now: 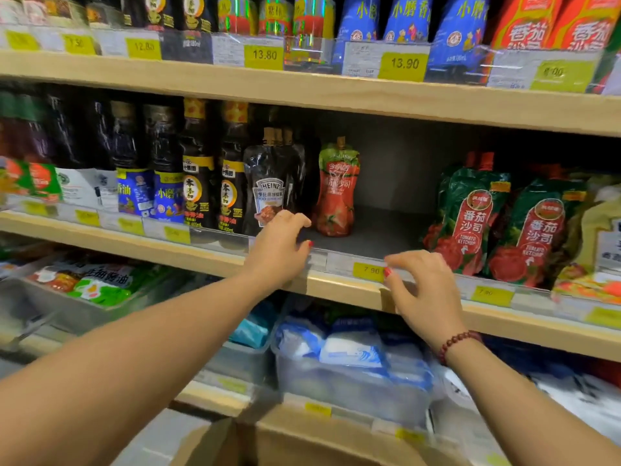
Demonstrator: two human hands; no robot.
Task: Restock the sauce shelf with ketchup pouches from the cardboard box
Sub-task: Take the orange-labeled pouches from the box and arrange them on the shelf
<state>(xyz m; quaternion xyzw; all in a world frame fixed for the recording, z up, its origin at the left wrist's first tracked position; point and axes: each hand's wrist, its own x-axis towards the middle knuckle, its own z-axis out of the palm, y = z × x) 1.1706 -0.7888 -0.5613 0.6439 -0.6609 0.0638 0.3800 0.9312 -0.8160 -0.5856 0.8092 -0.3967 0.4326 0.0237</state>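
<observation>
Along its front edge the shelf (336,287) looks to me like pale matt wood, its floor matt dark grey. The price strip (339,262) is clear glossy plastic, the ketchup pouch (336,193) shiny crinkled plastic, the cardboard box (215,442) dull brown.

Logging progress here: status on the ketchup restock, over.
Status: left grip, right grip pinch rail only. One pouch upright on shelf; box below. Nothing blocks gap.
</observation>
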